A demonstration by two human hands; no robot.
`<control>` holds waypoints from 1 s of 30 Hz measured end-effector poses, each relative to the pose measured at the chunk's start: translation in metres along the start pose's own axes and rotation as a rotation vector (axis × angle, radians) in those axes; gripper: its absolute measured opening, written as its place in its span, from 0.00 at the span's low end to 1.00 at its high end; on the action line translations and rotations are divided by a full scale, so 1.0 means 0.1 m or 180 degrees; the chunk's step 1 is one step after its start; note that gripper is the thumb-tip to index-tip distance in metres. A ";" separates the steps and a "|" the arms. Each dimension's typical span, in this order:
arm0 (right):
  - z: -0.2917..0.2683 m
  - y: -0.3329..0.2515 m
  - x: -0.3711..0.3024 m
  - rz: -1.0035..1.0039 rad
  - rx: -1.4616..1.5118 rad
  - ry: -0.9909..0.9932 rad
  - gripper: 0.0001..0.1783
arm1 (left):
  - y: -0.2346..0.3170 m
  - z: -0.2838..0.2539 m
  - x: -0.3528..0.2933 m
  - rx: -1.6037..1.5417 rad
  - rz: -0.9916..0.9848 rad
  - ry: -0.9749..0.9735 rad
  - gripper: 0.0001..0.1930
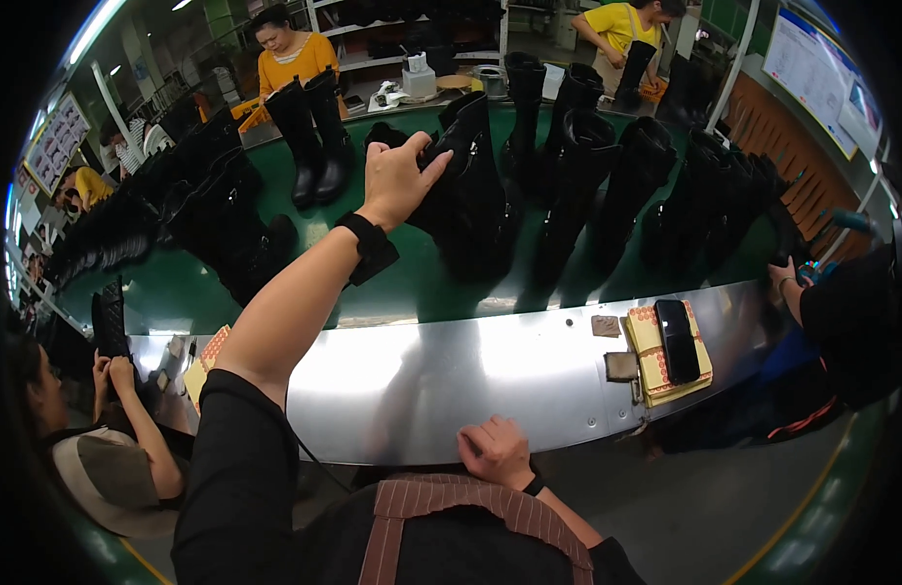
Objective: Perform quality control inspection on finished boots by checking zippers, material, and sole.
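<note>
A long green table [422,297] spans the far side, with a shiny metal ledge [529,390] along its near edge. Standing boots [577,185] crowd the table to the right, shafts up, presumably so their tops are easy to grasp. The handled black boot [470,195] stands at the middle, below and to the right of the left hand [405,175], which grips its upper part, thumb to the right, likely to steady it. At right, a yellow paper stack [648,363] carries a phone [677,336], perhaps weighting it. The right hand [495,448] curls loosely at the ledge's near edge; whether it holds anything, I cannot tell.
</note>
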State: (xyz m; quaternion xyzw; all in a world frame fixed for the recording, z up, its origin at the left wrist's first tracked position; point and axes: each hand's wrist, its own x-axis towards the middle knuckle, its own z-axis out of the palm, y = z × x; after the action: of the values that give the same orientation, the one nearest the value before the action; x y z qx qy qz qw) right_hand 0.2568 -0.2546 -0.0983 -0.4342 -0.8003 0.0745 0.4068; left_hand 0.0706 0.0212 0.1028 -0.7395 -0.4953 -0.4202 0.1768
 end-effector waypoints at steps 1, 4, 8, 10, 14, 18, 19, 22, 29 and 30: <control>-0.02 -0.02 0.01 -0.0027 0.0000 -0.0015 0.05 | 0.03 -0.13 -0.04 -0.0108 -0.0080 0.0017 0.15; -0.16 -0.06 0.10 0.0606 0.0996 -0.0012 0.07 | 0.30 -0.60 -0.04 -0.0532 0.0129 -0.0262 0.15; -0.54 -0.10 0.32 0.0672 0.0968 0.0338 0.50 | 0.67 -1.42 -0.25 -0.0240 0.1255 -0.0189 0.12; -0.64 -0.17 0.45 0.0608 0.1163 0.0247 0.65 | 0.84 -1.75 -0.54 -0.0316 0.1381 -0.0396 0.16; -0.44 -0.41 0.67 0.0181 0.1546 -0.0151 0.72 | 1.02 -2.17 -1.07 -0.0734 0.1587 -0.0637 0.26; -0.05 -0.54 0.77 0.0427 0.1248 -0.0073 0.60 | 0.93 -2.54 -1.48 -0.0907 0.1643 -0.0341 0.21; 0.03 -0.55 0.77 0.0476 0.1051 0.0118 0.56 | 0.88 -2.52 -1.58 -0.0904 0.1798 0.0004 0.21; 0.12 -0.51 0.77 0.0671 0.1168 0.0135 0.33 | 0.70 -2.50 -1.87 -0.0419 0.1626 0.1001 0.27; -0.30 -0.13 0.70 0.1696 0.2070 0.1442 0.13 | 0.26 -2.38 -2.28 -0.0349 0.0674 0.1153 0.64; -0.40 -0.05 0.67 0.1566 0.1969 0.1623 0.13 | 0.25 -2.37 -2.31 -0.0452 0.0451 0.0859 0.67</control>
State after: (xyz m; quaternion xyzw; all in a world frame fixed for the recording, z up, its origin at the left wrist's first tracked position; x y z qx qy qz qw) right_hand 0.2628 -0.2168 -0.0301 -0.4738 -0.4884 0.2946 0.6710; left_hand -0.0494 -0.2854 0.0616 -0.7201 -0.3828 -0.5361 0.2181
